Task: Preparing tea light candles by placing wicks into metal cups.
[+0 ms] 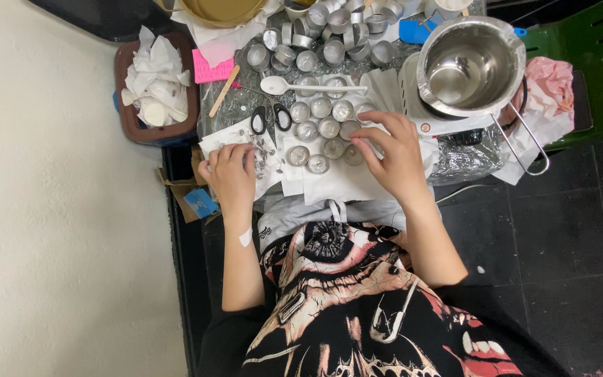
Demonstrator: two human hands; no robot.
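Note:
Several small round metal candle cups [319, 129] stand in rows on white paper [329, 183] on a low table. My right hand [392, 155] rests at the right end of the rows, its fingers curled and touching the nearest cups [352, 155]. My left hand [232, 174] lies on the paper at the left, fingertips on a scatter of tiny metal wick pieces [263, 150]. What either hand pinches is too small to see. Black-handled scissors [271, 119] lie just beyond the left hand.
A white plastic spoon [294, 86] and a wooden stick [223, 92] lie behind the cups. A steel pouring pot [470, 66] sits on a white scale at the right. More empty cups [336, 31] pile at the back. A brown bin of paper waste [153, 87] stands at the left.

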